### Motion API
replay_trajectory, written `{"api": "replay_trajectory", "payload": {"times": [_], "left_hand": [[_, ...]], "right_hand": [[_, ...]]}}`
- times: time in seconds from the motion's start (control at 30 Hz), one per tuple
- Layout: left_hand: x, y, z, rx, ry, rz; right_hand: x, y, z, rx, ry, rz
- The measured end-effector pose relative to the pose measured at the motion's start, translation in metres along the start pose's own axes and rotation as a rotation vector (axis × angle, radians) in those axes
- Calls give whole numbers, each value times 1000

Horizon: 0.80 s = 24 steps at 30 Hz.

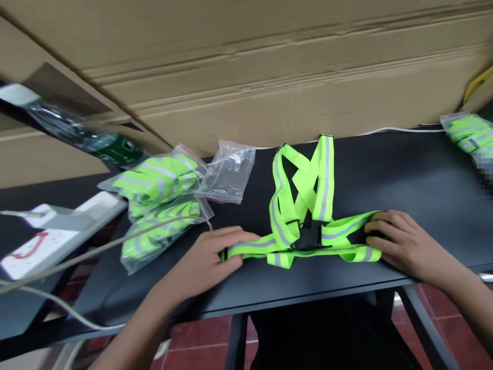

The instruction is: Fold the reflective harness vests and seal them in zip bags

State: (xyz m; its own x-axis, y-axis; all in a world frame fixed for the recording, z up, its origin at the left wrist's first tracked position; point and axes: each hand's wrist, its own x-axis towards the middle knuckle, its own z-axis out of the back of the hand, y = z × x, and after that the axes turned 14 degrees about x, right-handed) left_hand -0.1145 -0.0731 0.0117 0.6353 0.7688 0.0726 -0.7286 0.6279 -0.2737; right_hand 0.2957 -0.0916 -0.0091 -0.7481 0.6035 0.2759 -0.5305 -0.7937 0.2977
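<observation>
A neon-yellow reflective strap harness (325, 185) with grey stripes lies on the dark table (385, 174), its two shoulder straps crossed and pointing away from me. A black buckle (308, 235) sits at its middle. My left hand (217, 254) pinches the left end of the waist strap between thumb and fingers. At the right end of the harness, my right hand (396, 239) has its fingers curled over the looped strap. Left of the harness, an empty clear zip bag (229, 172) rests by two bags of folded neon straps (157, 180), (164, 231).
A plastic bottle (84, 131) with a green label leans at the far left. Below it are a white power strip (65, 236) and a cable (92, 252) that crosses toward the bags. Large cardboard (269, 77) stands behind the table. Another bagged strap (472, 133) is at the right edge.
</observation>
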Motion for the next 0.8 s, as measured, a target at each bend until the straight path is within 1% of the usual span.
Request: {"api": "replay_trajectory", "payload": {"times": [0.07, 0.13, 0.23, 0.27, 0.33, 0.43, 0.5, 0.63, 0.7, 0.8], "left_hand": [[-1, 10, 2, -101, 49, 99], [-1, 19, 1, -163, 77, 158], [-1, 25, -4, -201, 68, 209], [0, 26, -6, -205, 52, 222], [0, 27, -12, -207, -16, 228], [-1, 27, -18, -202, -156, 220], [-3, 26, -21, -193, -191, 221], [-8, 17, -23, -118, -114, 204], [-10, 12, -25, -31, -104, 210], [-8, 7, -28, 74, -89, 225]], "right_hand": [[-5, -4, 4, -66, -18, -12], [-12, -8, 9, -160, -48, -37], [-22, -13, 15, -301, -84, -10], [-24, -15, 16, -345, -101, 3], [-28, -16, 16, -416, -137, -8], [-31, -16, 13, -478, -181, -95], [-31, -15, 12, -449, -162, -128], [-31, -13, 17, -240, -93, -94], [-31, -11, 21, -144, -109, -79], [-28, -10, 25, -43, -184, -83]]}}
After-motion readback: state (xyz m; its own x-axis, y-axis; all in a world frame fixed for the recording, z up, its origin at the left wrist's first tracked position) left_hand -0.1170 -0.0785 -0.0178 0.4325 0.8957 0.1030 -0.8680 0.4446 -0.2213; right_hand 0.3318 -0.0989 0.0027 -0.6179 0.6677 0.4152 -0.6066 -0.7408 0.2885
